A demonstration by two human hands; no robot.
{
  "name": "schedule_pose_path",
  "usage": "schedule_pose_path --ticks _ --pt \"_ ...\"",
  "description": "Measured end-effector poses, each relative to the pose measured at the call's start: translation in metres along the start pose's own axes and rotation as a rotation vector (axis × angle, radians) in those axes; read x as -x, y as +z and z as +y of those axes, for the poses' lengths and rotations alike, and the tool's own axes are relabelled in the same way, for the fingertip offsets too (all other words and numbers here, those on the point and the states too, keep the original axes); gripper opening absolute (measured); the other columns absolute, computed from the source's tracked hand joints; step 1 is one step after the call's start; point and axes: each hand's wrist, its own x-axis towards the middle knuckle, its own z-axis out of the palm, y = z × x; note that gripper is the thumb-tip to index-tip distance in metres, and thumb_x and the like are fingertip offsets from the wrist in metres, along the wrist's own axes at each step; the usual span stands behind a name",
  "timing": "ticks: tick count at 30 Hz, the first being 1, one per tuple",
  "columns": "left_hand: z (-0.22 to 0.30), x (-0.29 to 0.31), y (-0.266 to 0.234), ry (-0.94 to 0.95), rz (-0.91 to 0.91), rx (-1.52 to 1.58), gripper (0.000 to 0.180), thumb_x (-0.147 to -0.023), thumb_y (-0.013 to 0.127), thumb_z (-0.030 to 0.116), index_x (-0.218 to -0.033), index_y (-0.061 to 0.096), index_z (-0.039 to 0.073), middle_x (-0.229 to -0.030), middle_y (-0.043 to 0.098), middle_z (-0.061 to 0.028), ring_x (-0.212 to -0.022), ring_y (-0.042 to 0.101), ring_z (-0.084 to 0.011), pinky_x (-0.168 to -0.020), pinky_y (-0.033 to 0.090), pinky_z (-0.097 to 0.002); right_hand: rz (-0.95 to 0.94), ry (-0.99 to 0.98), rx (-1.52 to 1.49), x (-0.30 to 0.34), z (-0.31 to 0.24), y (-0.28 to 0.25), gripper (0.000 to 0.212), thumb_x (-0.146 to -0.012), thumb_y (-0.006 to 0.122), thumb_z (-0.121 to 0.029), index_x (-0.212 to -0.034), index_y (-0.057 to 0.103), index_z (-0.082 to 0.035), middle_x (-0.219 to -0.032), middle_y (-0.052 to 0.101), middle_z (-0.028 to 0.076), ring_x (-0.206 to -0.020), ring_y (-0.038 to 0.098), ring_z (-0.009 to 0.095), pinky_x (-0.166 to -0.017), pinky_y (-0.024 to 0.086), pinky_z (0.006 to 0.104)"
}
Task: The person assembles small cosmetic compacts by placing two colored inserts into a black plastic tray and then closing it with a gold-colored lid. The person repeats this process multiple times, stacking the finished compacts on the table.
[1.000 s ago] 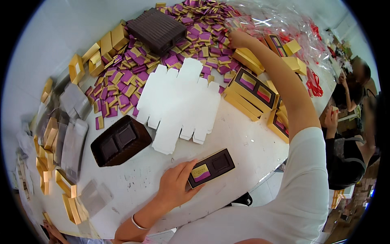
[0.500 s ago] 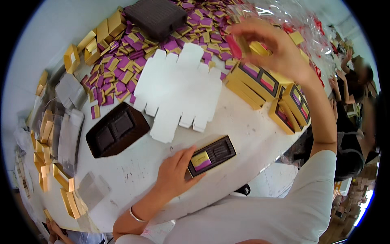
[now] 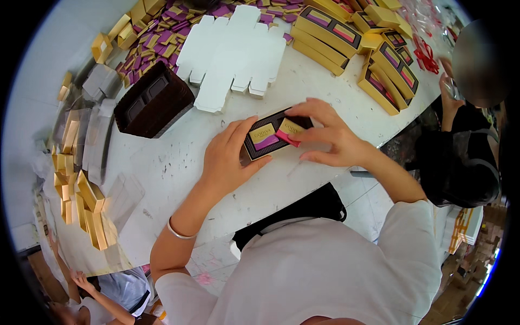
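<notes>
A small gold box (image 3: 274, 117) with a dark two-part insert lies on the table in front of me. My left hand (image 3: 221, 154) grips its left end, thumb along the near side and fingers along the far side. In the left compartment lies a purple-and-gold wrapped chocolate (image 3: 264, 137). My right hand (image 3: 340, 140) is over the box's right end, its fingers closed on a red-and-gold wrapped chocolate (image 3: 289, 130). That piece sits tilted at the right compartment, its near corner toward the middle of the box.
Dark insert trays (image 3: 172, 111) stand stacked left of white flat cartons (image 3: 233, 51). Behind lie heaped purple-and-gold chocolates (image 3: 154, 49). Filled gold boxes (image 3: 320, 47) are at far right, open gold boxes (image 3: 95, 225) at left. A co-worker's hand (image 3: 450, 100) is at right; another person's hands (image 3: 81, 280) are lower left.
My right hand has come from the far right down to the box, bringing the red-and-gold chocolate. My left hand still holds the box. The view has shifted, so the table appears higher.
</notes>
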Motion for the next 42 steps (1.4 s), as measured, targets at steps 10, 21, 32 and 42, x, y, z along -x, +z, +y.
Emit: schedule_pose_path --ticks 10,21,32,42 --pt "-0.001 0.0 0.002 -0.004 -0.008 0.042 0.066 -0.067 0.079 0.017 -0.124 0.048 0.004 -0.109 0.057 -0.0117 -0.087 0.061 -0.0227 -0.068 0.051 -0.0288 0.079 0.179 -0.28 0.002 0.018 0.011 0.013 -0.073 0.069 -0.002 -0.083 0.062 -0.005 -0.109 0.053 0.012 -0.107 0.05 0.027 -0.094 0.039 0.0375" --pt "0.004 -0.002 0.003 0.11 -0.053 -0.029 0.07 -0.066 0.079 0.024 -0.124 0.047 0.001 -0.116 0.054 -0.0162 -0.093 0.058 -0.0274 -0.073 0.049 -0.0331 0.061 0.101 0.113 0.02 0.007 0.019 0.036 -0.071 0.076 -0.028 -0.091 0.053 -0.009 -0.112 0.051 0.012 -0.105 0.047 0.031 -0.102 0.03 0.0474" --pt "0.005 -0.018 -0.109 0.177 0.527 -0.332 0.062 -0.072 0.072 0.025 -0.125 0.049 0.002 -0.126 0.05 -0.0161 -0.115 0.046 -0.033 -0.098 0.033 -0.0415 0.504 0.602 0.776 0.105 0.046 -0.163 0.04 -0.078 0.072 -0.011 -0.112 0.054 0.002 -0.102 0.059 0.01 -0.095 0.054 0.018 -0.086 0.042 0.028" --pt "-0.052 -0.004 -0.15 -0.25 0.25 -0.247 0.054 -0.076 0.072 0.023 -0.124 0.052 0.007 -0.131 0.048 -0.0167 -0.12 0.048 -0.0278 -0.098 0.038 -0.0338 0.662 0.235 0.773 0.05 0.004 -0.104 0.032 -0.085 0.065 -0.023 -0.109 0.057 -0.004 -0.133 0.045 0.017 -0.125 0.041 0.032 -0.104 0.03 0.0436"
